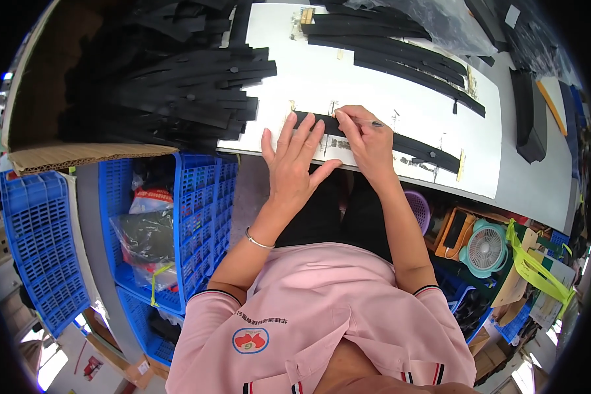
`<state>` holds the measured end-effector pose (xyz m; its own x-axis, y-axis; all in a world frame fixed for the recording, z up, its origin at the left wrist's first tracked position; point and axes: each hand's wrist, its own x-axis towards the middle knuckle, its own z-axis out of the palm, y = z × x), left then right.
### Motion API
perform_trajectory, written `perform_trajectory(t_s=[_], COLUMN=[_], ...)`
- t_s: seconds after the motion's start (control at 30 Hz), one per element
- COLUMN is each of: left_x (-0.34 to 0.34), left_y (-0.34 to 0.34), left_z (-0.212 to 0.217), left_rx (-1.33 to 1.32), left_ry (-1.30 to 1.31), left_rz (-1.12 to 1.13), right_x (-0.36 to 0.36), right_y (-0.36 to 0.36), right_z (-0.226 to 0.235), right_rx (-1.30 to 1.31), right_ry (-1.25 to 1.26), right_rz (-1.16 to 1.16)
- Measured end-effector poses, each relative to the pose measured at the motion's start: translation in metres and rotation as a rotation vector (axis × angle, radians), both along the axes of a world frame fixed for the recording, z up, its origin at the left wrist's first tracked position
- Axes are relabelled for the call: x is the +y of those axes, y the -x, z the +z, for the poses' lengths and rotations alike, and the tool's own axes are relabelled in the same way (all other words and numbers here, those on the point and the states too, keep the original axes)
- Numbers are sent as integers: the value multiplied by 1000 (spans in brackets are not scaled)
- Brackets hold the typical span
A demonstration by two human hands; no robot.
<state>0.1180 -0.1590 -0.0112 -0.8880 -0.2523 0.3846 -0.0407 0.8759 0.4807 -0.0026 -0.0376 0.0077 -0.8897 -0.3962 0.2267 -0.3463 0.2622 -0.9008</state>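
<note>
Along the near edge of a white board (469, 177) lies a black fabric-like strip (423, 150). My left hand (295, 157) rests flat on its left part, fingers spread. In my right hand (373, 148) a slim pen (369, 122) is pinched between thumb and fingers, its tip by the strip's upper edge, close to a mark on the board. The exact tip is hidden by my fingers. Small tan tape-like pieces (461, 164) sit at the strip's right end. Dark marks and smudges cover parts of the board.
Many loose black strips (171, 98) are heaped in a cardboard box (79, 155) at the left, overhanging the board. More strips (407, 56) lie at the far side. A dark block-like piece (530, 118) stands at right. Blue crates (207, 223) and a small fan (487, 248) are below.
</note>
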Motion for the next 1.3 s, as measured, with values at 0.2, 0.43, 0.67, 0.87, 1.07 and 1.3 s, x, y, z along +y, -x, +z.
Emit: perform_trajectory(t_s=[0.2, 0.43, 0.67, 0.87, 1.07, 1.3], left_x=[0, 0, 0, 2, 37, 72], left_y=[0, 2, -1, 1, 18, 38], left_z=[0, 1, -1, 2, 24, 18], left_rx=[4, -15, -31, -39, 8, 15], left_ry=[5, 16, 8, 21, -40, -40], left_rz=[11, -5, -2, -21, -102, -222], right_x=[12, 15, 61, 96, 94, 94], right_y=[3, 4, 4, 20, 18, 18], right_z=[5, 9, 28, 6, 5, 3], right_rx=[7, 66, -123, -14, 17, 17], right_ry=[-55, -118, 125, -54, -50, -88], right_rz=[211, 192, -74, -270, -253, -198])
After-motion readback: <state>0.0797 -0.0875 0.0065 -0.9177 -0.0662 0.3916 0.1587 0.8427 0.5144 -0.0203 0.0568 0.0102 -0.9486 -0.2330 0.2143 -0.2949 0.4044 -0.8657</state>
